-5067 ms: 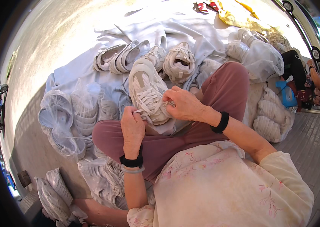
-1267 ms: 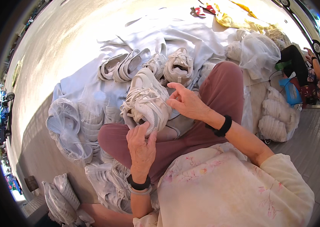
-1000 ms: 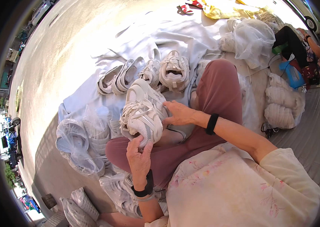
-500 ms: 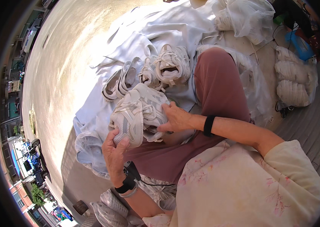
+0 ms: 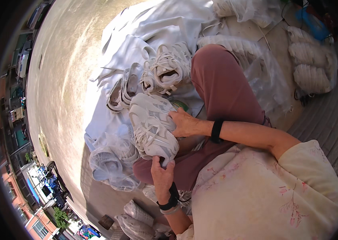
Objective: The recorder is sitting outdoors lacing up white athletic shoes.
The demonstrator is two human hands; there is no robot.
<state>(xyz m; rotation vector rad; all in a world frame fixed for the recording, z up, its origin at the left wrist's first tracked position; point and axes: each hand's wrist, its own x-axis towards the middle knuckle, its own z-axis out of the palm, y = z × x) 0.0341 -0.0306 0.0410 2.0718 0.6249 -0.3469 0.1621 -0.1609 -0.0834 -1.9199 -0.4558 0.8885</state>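
Shirt: a pale cream shirt point(image 5: 265, 192) with pink floral sprigs fills the lower right, nearest of all.
Left hand: the left hand point(image 5: 162, 180) grips the near end of a pale lace-up shoe point(image 5: 149, 120), fingers and thumb closed on its edge; a black wristband point(image 5: 173, 196) circles the wrist.
Right hand: the right hand point(image 5: 185, 123) grips the shoe's right flank, thumb and fingers against it, with a second black band point(image 5: 217, 130) at the wrist.
Trousers: maroon trousers point(image 5: 225, 84) cover folded legs, the right knee raised.
Shoe's place: between the two hands, beyond the left leg and just short of the other shoes; whether it rests on the leg cannot be told.
Shoe's long axis: from the left hand outward, away from the body, the far end leaning slightly left.
Shoe's pointing: laces face up; which end is the toe is unclear.
Wrapped shoes: shoes in clear plastic point(image 5: 113, 160) lie left of the held shoe.
Row beyond: open-topped shoes point(image 5: 131, 84) and laced sneakers point(image 5: 165, 72) sit side by side.
Cloth: a whitish-blue cloth point(image 5: 153, 24) spreads under and past the row.
Far right: a plastic-wrapped bundle point(image 5: 311, 60) lies near a blue object point(image 5: 313, 24).
Far left: vehicles point(image 5: 47, 180) stand across the pavement point(image 5: 57, 100).
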